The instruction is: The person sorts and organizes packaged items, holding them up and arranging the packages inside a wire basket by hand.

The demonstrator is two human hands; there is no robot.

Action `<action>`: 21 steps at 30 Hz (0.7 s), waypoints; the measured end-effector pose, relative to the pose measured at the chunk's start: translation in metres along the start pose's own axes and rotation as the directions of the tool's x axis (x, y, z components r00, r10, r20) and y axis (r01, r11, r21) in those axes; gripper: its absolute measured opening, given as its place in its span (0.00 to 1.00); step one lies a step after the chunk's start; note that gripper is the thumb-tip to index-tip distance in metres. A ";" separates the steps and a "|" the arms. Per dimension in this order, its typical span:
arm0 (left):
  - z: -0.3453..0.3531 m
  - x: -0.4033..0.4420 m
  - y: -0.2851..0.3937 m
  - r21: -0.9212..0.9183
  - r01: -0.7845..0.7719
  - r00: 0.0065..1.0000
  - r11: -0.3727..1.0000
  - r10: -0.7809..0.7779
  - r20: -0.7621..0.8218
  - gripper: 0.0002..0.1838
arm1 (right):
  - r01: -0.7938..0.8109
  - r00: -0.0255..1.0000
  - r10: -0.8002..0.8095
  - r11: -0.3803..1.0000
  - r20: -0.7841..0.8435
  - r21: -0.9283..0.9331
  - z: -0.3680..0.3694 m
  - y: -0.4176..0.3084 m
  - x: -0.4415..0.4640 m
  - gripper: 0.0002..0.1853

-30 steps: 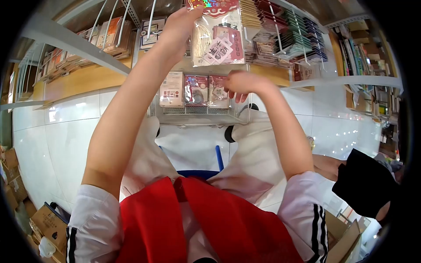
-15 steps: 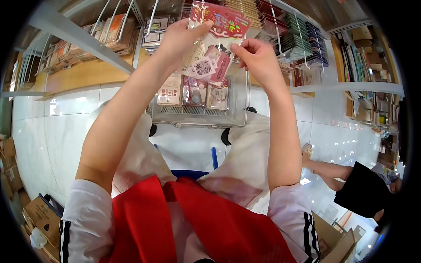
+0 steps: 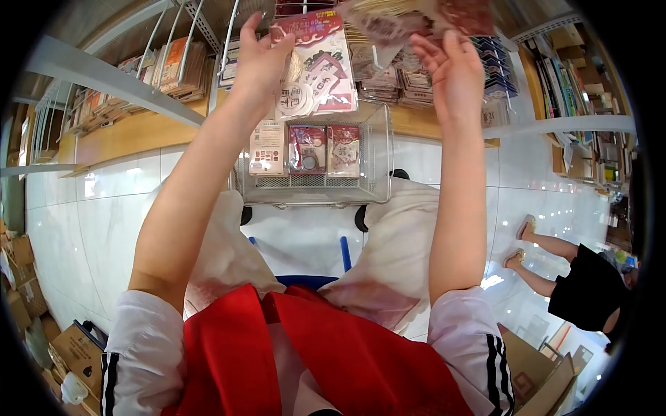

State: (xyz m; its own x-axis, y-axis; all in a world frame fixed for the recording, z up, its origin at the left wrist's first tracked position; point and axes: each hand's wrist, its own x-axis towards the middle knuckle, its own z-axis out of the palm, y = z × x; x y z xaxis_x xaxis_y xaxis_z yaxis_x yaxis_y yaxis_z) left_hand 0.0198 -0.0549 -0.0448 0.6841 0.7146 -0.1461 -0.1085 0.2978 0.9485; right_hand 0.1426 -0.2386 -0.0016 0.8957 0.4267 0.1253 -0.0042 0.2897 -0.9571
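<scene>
My left hand is at the left edge of a clear craft packet with a red printed header, its thumb across the front and other fingers partly spread. White round tags, pink cards and a bundle of pale string show inside. At the upper right, my right hand has its fingers at the lower edge of a second packet, which is blurred and tilted. Below the hands is a wire-mesh basket holding several packets, among them a red one in the middle.
Display racks with white wire dividers hold rows of orange packets at left and dark packets at right. A bookshelf stands far right. A person in black shorts is on the right; cardboard boxes lie lower left.
My hands have moved apart. My right hand has gone up and right with a packet, while another packet now shows beside my left hand. The person at right has shifted.
</scene>
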 end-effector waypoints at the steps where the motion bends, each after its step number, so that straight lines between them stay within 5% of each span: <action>1: -0.002 0.001 0.000 0.041 0.015 0.996 0.999 -0.018 0.084 0.16 | 0.066 0.998 -0.065 0.995 -0.014 0.080 0.000 -0.004 0.000 0.12; 6: -0.008 -0.005 0.007 0.225 0.085 0.897 0.971 -0.173 0.406 0.16 | 0.131 0.968 -0.204 0.909 0.148 0.396 -0.001 0.001 -0.004 0.19; 8: -0.003 -0.010 0.006 0.237 0.140 0.877 0.961 -0.231 0.421 0.17 | 0.117 0.957 -0.186 0.949 0.221 0.292 0.005 0.005 -0.010 0.19; 9: 0.003 -0.017 0.010 0.105 0.324 0.843 0.940 -0.337 0.419 0.23 | 0.112 0.951 -0.174 0.965 0.257 0.238 0.009 0.007 -0.013 0.19; 13: -0.001 -0.018 0.018 -0.226 0.580 0.731 0.783 -0.377 0.569 0.26 | 0.314 0.904 -0.237 0.934 0.356 -0.174 0.021 0.021 -0.020 0.15; 16: 0.005 -0.019 0.011 -0.192 0.416 0.855 0.889 -0.310 0.416 0.22 | 0.246 0.937 -0.147 0.922 0.317 -0.299 0.032 0.021 -0.028 0.10; 18: 0.003 -0.016 0.010 -0.161 0.410 0.865 0.898 -0.326 0.382 0.19 | 0.463 0.884 -0.376 0.783 0.278 -0.415 0.032 0.027 -0.023 0.09; 20: 0.003 -0.017 0.009 -0.221 0.420 0.869 0.880 -0.321 0.376 0.18 | 0.660 0.696 -0.684 0.487 0.221 -0.572 0.037 0.032 -0.019 0.12; 21: 0.004 -0.016 0.009 -0.258 0.387 0.894 0.885 -0.292 0.341 0.17 | 0.603 0.748 -0.643 0.559 0.161 -0.569 0.037 0.037 -0.021 0.17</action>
State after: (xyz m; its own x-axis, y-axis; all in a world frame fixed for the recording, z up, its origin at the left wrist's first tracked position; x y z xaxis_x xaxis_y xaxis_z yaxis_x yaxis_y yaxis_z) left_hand 0.0106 -0.0659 -0.0331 0.8888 0.3363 -0.3115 -0.0174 0.7037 0.7103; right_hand 0.1076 -0.2047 -0.0303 0.6015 0.2707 0.7516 0.7908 -0.0687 -0.6081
